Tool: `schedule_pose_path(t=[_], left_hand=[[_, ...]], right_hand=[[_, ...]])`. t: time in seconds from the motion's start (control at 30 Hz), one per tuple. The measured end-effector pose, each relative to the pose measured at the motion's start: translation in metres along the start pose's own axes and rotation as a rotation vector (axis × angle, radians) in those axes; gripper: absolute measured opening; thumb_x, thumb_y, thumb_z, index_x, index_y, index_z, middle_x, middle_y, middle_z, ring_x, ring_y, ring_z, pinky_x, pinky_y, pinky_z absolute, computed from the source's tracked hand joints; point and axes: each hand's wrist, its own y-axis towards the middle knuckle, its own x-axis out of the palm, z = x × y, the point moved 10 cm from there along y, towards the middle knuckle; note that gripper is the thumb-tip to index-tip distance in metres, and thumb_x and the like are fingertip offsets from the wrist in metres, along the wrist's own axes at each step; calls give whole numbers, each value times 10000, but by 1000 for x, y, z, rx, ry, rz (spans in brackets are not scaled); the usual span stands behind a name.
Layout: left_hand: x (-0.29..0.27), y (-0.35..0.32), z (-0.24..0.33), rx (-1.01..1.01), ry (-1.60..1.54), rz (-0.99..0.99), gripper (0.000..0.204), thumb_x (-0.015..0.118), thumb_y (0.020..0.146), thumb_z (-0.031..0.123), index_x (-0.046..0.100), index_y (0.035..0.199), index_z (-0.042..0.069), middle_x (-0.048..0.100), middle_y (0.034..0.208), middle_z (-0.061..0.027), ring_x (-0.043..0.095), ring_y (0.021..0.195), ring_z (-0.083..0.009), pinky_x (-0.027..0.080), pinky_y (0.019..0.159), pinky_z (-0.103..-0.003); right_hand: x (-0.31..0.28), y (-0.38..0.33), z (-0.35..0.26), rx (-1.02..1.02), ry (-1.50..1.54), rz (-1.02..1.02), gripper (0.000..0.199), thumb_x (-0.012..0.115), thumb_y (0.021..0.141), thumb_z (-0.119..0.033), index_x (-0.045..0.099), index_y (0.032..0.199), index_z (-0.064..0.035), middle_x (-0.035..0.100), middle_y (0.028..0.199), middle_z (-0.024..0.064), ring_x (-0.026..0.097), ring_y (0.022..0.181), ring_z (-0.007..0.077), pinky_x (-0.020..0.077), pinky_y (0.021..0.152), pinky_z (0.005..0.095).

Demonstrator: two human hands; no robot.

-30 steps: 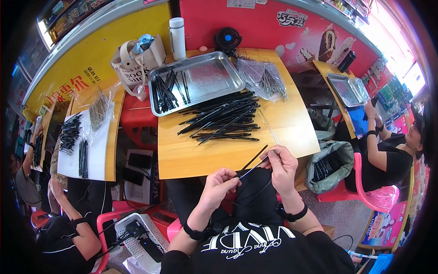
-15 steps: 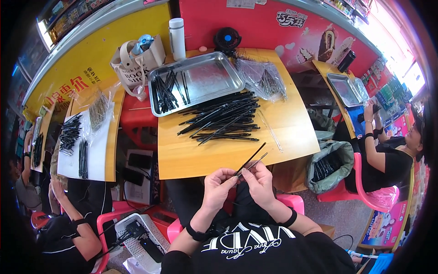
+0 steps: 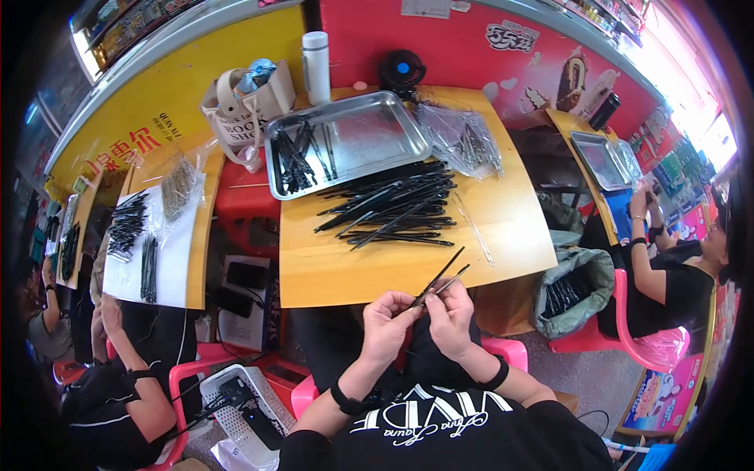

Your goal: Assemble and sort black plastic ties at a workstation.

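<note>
My left hand (image 3: 389,323) and my right hand (image 3: 451,323) are close together just off the table's near edge. Both are closed in a pinch. From the left fingers a long thin black strip (image 3: 446,268) slants up to the right. A second thin dark strip (image 3: 457,275) sticks out by my right fingers. Their lower ends are hidden in the fingers. Beyond them, a large loose pile of similar black strips (image 3: 393,200) lies on the wooden table (image 3: 353,275). More black strips (image 3: 294,161) rest in the left part of a metal tray (image 3: 369,129).
A clear plastic bag of dark thin pieces (image 3: 471,149) lies beside the tray. Behind stand a white bottle (image 3: 316,69), a small black fan (image 3: 401,71) and a canvas bag (image 3: 251,102). An open sack (image 3: 577,290) sits at the right. Other people work at side tables.
The whole view has shifted slightly, so the table sits a little further right and lower. My hands stay together with the strips between them. The co-worker's hands at the right have moved a little.
</note>
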Motion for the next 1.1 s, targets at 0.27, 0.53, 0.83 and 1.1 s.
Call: schedule_pose_path(t=[0.27,0.53,0.83,1.1], left_hand=[[-24,26,49,40,107,64,314,533,802,-90,581,1105,-22,653,918,-89,599,790,-127,465,705,-226],[-117,156,207,458,590,301,433,423,747,-171,532,1159,-97,623,971,-94,578,856,-118,453,786,-233],[-107,186,215,496,1531,519,455,501,718,-54,544,1169,-89,542,1118,-264,479,1077,-413,374,970,-443],[-63,104,204,695,1215,375,322,578,797,-16,580,1118,-38,593,1084,-171,550,1015,-301,434,879,-365]], right_hand=[[-6,28,12,117,-20,-101,173,552,912,-29,499,1070,22,581,872,50,554,742,72,466,660,220],[-46,62,11,-139,-422,55,93,557,879,14,559,972,15,568,789,21,529,673,62,445,598,201],[-46,66,11,-125,-427,53,73,589,849,31,586,922,36,581,751,50,530,618,72,422,542,209],[-46,71,4,-192,-590,69,143,601,791,62,589,926,15,543,781,62,551,612,123,418,523,237]])
